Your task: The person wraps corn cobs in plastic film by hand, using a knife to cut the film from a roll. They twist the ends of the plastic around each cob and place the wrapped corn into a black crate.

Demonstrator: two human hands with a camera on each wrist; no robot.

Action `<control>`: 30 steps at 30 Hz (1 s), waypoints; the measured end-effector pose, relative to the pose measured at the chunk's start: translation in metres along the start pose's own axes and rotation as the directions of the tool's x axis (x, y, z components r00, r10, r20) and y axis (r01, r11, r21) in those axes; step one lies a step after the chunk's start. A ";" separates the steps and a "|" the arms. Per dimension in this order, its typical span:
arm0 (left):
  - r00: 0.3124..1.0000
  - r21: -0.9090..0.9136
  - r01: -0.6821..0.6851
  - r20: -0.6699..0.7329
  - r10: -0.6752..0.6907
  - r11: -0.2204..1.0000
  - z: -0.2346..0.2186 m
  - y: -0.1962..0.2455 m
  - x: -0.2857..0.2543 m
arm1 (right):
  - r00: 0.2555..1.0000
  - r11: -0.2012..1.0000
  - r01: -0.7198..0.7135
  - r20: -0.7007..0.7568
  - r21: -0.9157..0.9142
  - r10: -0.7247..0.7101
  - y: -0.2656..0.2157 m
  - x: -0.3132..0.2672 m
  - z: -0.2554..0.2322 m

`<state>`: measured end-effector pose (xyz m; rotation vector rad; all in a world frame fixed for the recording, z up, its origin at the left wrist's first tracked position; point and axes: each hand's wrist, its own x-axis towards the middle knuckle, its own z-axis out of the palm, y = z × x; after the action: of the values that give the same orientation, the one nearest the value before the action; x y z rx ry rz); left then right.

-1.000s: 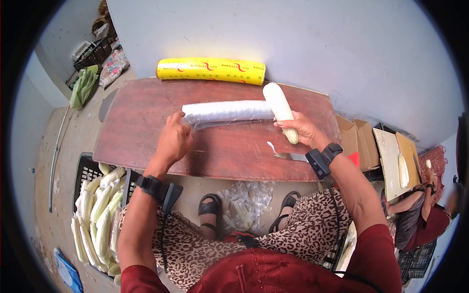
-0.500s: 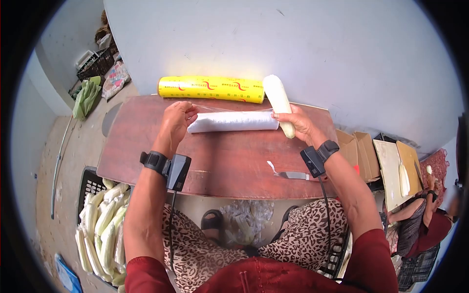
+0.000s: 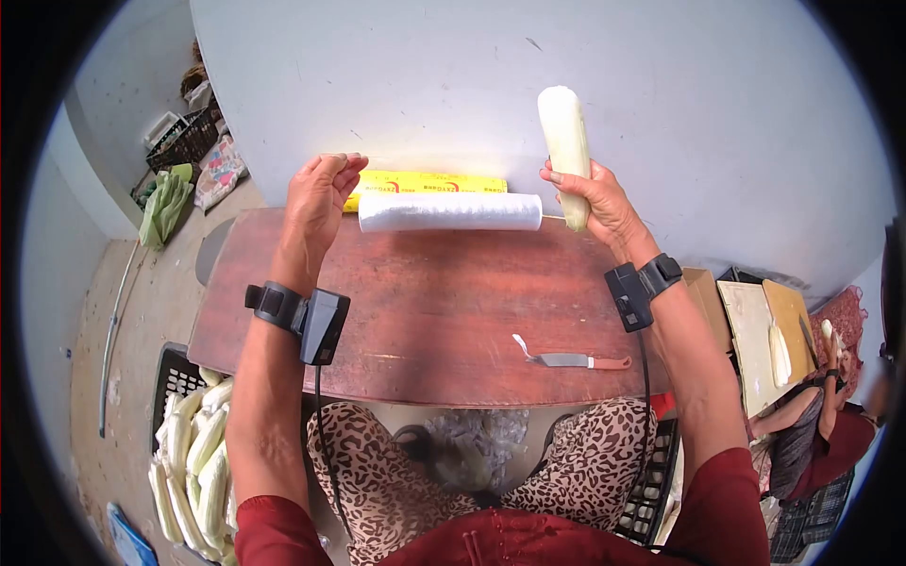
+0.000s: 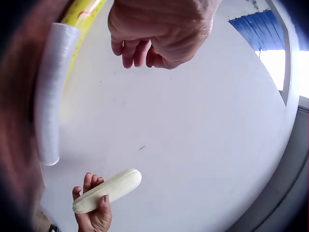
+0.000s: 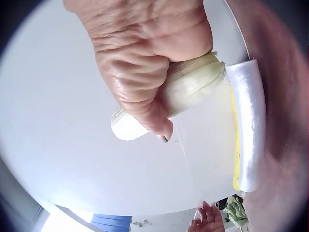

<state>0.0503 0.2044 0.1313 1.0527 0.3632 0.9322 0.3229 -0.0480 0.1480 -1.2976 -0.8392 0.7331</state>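
My right hand (image 3: 593, 196) grips a pale corn ear (image 3: 563, 132) upright, raised above the far edge of the brown table (image 3: 425, 311). My left hand (image 3: 321, 193) is raised level with it, fingers curled in a pinch. A faint edge of clear film runs between the hands in the right wrist view, from the right hand (image 5: 145, 63) and corn ear (image 5: 193, 87) to the left hand (image 5: 207, 220). The white cling film roll (image 3: 450, 212) lies below them, with a yellow roll (image 3: 425, 181) behind it. The left wrist view shows the left hand (image 4: 154, 34), film roll (image 4: 50, 96) and corn ear (image 4: 108, 189).
A small knife (image 3: 566, 360) lies on the table's near side. A black crate of several pale corn ears (image 3: 189, 453) stands on the floor at my left. Cardboard boxes (image 3: 755, 302) and another seated person (image 3: 812, 424) are at right. A white wall (image 3: 613, 57) is close behind.
Both hands rose from the table toward the wall, the right one lifting the corn ear upright. The film roll has rolled back to the table's far edge against the yellow roll.
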 end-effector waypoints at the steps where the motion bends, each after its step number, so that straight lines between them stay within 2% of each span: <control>1: 1.000 0.001 0.007 -0.002 -0.007 1.000 0.005 0.003 -0.001 | 1.000 1.000 -0.004 0.000 -0.014 0.004 0.000 0.001 -0.001; 4: 0.999 -0.040 -0.047 0.022 0.048 0.998 0.001 0.002 0.004 | 0.999 0.999 0.031 0.011 0.021 -0.031 -0.005 -0.001 -0.003; 7: 0.998 0.038 -0.056 0.013 0.055 0.998 0.003 0.001 0.005 | 0.999 0.993 0.050 0.009 0.108 -0.052 -0.006 -0.003 0.001; 10: 1.000 0.075 0.024 0.000 -0.024 0.997 0.003 0.003 0.009 | 0.999 0.999 0.034 -0.006 -0.033 -0.034 0.001 0.005 0.000; 16: 0.987 0.000 -0.129 0.096 0.128 0.992 0.009 0.021 0.013 | 0.980 0.982 0.189 -0.064 -0.010 -0.190 -0.032 0.011 0.002; 20: 0.971 0.006 -0.198 0.140 0.195 0.980 0.025 0.035 0.007 | 0.949 0.948 0.310 -0.033 -0.071 -0.313 -0.057 -0.001 0.003; 26: 0.976 0.062 -0.170 0.145 0.160 0.983 0.032 0.026 0.013 | 0.961 0.958 0.228 -0.117 -0.175 -0.250 -0.055 -0.001 -0.007; 30: 0.971 0.077 -0.190 0.165 0.176 0.979 0.033 0.029 0.010 | 0.965 0.959 0.210 -0.118 -0.189 -0.234 -0.058 -0.009 -0.006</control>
<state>0.0636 0.1984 0.1739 1.2524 0.1810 0.9962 0.3233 -0.0662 0.2041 -1.3662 -0.9341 0.3922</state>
